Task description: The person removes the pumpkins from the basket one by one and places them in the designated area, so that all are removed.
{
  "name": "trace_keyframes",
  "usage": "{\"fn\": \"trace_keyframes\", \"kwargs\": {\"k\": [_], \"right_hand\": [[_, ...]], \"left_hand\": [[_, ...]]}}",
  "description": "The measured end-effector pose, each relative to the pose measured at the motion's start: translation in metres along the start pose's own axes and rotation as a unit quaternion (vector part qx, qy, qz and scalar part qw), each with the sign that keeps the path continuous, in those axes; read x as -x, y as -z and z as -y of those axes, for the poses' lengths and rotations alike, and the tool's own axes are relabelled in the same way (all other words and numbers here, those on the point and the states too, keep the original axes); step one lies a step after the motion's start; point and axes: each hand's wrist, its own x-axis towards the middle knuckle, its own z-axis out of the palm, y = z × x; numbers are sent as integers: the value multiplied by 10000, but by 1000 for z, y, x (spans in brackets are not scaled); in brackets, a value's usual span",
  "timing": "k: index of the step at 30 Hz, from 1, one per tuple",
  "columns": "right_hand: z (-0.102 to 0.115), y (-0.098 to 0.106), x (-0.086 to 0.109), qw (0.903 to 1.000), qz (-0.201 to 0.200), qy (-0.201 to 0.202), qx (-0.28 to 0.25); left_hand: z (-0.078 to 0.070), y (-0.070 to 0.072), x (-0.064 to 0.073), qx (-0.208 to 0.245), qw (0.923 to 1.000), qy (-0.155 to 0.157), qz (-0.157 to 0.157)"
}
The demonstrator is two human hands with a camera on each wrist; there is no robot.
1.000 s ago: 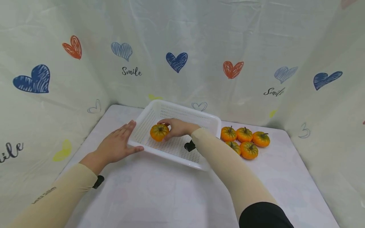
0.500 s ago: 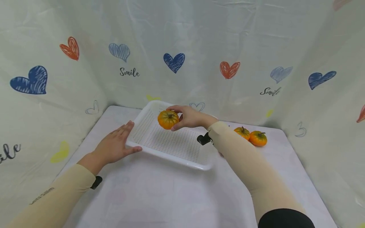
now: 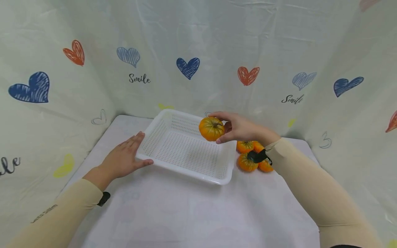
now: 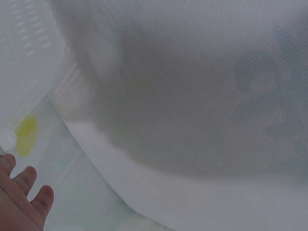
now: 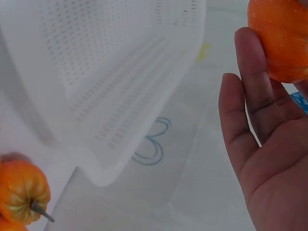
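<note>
A white perforated plastic basket [image 3: 186,174] sits at an angle on the table, and nothing lies inside it. My left hand [image 3: 122,159] rests against its left end, fingers extended and thumb along the front rim; the left wrist view shows only a few fingertips [image 4: 42,198]. Above the basket's right rear part, my right hand [image 3: 237,128] holds a small orange pumpkin [image 3: 211,129] between thumb and fingers. In the right wrist view that pumpkin [image 5: 281,43] is partly cut off by the frame edge. Several similar pumpkins [image 3: 247,163] lie on the table just right of the basket, partly hidden by the right wrist.
A white cloth covers the table [image 3: 173,210]. Behind and at both sides hangs a pale curtain [image 3: 217,41] printed with hearts and lettering. Black wrist cameras [image 3: 256,156] are strapped at both wrists.
My right hand has lifted the pumpkin out from the basket's bottom and carried it up and to the right. The left hand has stayed at the basket's left end.
</note>
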Motion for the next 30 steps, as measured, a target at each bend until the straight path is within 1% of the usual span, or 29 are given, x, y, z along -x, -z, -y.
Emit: {"fn": "trace_keyframes", "kwargs": {"k": [8, 12, 15, 18, 20, 26, 30], "right_hand": [[-18, 10, 51, 9984, -373, -368, 207], [-32, 12, 76, 9969, -559, -530, 169], [-42, 12, 93, 9954, -701, -586, 297], [-52, 12, 107, 9937, -809, -645, 438], [-59, 11, 116, 9928, -871, -704, 421], [-78, 8, 140, 9876, -1041, -1076, 476], [-90, 5, 155, 9849, -1147, -1214, 448]], "left_hand": [[-2, 2, 1, 49, 10000, -2, 3], [-3, 2, 2, 44, 10000, 6, -3], [-3, 2, 1, 32, 10000, 25, -14], [-3, 2, 1, 19, 10000, 48, -4], [-3, 2, 1, 7, 10000, 58, 1], [-3, 2, 2, 10, 10000, 75, 4], [-2, 1, 1, 2, 10000, 61, -1]]}}
